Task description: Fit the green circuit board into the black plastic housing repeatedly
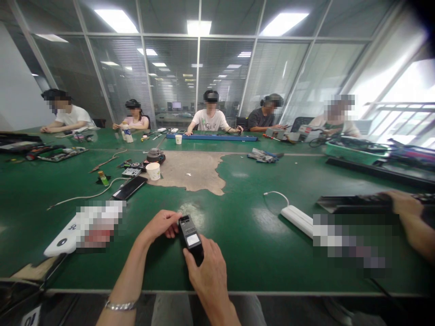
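Observation:
A small black device with a white label on its face lies at the near edge of the green table. My right hand is wrapped round its near end. My left hand pinches its far left corner with curled fingers. A metal bracelet sits on my left wrist.
A white power strip with a cable lies to the right, and a dark phone, a paper cup and small tools to the left. Another person's arm reaches in at the right over dark trays. Several people sit along the far edge.

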Tool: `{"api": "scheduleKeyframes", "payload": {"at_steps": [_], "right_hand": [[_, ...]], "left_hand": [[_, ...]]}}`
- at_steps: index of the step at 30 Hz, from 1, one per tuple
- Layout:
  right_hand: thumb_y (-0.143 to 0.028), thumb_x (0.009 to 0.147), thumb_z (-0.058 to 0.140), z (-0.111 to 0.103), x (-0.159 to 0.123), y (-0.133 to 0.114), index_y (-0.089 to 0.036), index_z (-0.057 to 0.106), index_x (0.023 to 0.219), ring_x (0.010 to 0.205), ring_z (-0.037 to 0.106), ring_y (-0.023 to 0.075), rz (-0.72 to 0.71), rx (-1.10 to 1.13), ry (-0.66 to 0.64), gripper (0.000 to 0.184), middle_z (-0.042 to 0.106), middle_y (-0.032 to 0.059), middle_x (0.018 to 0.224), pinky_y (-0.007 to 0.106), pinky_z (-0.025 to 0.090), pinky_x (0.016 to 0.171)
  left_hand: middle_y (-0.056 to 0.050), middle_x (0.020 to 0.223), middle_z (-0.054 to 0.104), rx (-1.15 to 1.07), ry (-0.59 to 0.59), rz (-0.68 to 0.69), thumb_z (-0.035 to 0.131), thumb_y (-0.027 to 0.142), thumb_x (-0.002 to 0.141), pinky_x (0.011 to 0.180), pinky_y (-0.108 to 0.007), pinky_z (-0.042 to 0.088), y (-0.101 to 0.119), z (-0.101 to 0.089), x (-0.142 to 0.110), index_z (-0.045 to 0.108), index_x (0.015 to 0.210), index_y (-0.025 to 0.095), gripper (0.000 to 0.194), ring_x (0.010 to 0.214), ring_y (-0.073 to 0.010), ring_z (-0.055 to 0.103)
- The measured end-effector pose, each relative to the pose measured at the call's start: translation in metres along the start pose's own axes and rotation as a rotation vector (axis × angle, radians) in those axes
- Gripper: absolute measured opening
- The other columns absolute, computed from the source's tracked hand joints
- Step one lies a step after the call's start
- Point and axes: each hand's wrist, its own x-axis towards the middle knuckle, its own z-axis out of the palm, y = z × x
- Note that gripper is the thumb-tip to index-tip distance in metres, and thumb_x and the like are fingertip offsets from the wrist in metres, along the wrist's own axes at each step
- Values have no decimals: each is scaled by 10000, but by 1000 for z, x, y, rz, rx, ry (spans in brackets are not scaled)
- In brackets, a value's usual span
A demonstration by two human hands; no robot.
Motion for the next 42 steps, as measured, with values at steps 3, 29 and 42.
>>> {"api": "scheduleKeyframes", "payload": {"at_steps": [3, 29, 42], "right_hand": [[-302, 843, 636, -4, 2, -2, -196, 585, 1126, 878, 598, 242, 3, 80, 4, 307, 641, 73, 946, 364, 496, 765], [-419, 844, 616, -14, 26, 67, -129, 512, 1320, 1012, 587, 297, 43, -134, 147, 567, 641, 155, 1122, 416, 477, 858], [-408, 868, 594, -33, 25, 29, -159, 621, 1182, 806, 621, 200, 85, 207, 153, 402, 667, 116, 1042, 298, 513, 662]], "left_hand": [[-56, 667, 685, -33, 43, -32, 480, 718, 836, 415, -200, 448, -1, 0, 1, 647, 949, 119, 632, 469, -137, 624], [-68, 667, 697, -30, 36, -75, 463, 740, 830, 432, -204, 458, 2, 1, 1, 642, 1172, 108, 740, 482, -146, 643], [-74, 667, 704, -36, 23, -60, 439, 759, 828, 420, -200, 449, -3, 0, 3, 638, 1161, 111, 756, 470, -149, 641]]}}
